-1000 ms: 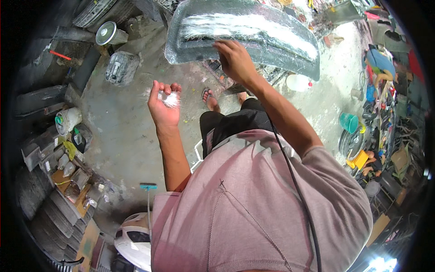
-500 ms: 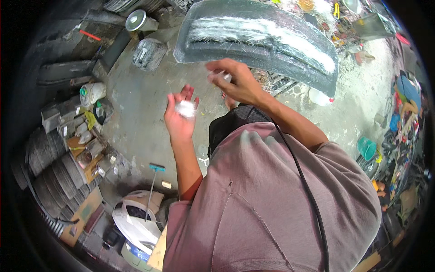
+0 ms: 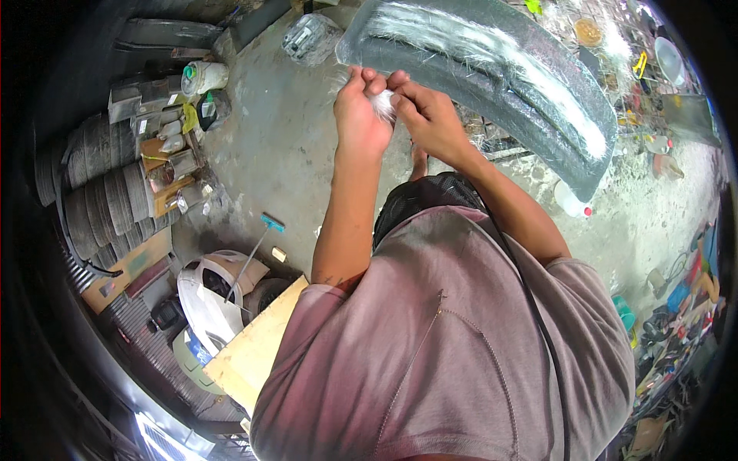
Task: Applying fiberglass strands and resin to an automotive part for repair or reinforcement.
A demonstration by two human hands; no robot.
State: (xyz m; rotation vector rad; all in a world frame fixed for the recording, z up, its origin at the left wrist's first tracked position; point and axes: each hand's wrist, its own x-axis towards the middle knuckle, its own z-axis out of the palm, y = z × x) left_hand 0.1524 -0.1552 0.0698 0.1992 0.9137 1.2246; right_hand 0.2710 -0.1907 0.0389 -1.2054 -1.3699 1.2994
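A tuft of white glass-like fibres [image 3: 382, 105] is held between my two hands, just below the near left edge of a curved grey panel. My left hand [image 3: 361, 119] is closed around the tuft with its fingers curled upward. The fingers of my right hand [image 3: 435, 123] pinch the tuft's right side, thumb and forefinger against it. Loose strands stick out above the left fingers. On the large curved grey panel [image 3: 538, 146] lies a long band of white fibres [image 3: 492, 60], with stray strands along its edges. Neither hand touches the panel.
Right of the panel are a yellow tool [image 3: 639, 65], a bowl [image 3: 669, 61] and a white jug [image 3: 571, 198]. At the left stand a white bucket [image 3: 206, 77], stacked dark curved pieces [image 3: 96, 207] and a blue-headed squeegee [image 3: 272, 223]. A wrapped grey block [image 3: 311, 38] sits on the floor.
My left hand has moved up and right and closed, bringing its white fibres against my right hand. The view has shifted, so the panel appears further right and more tilted.
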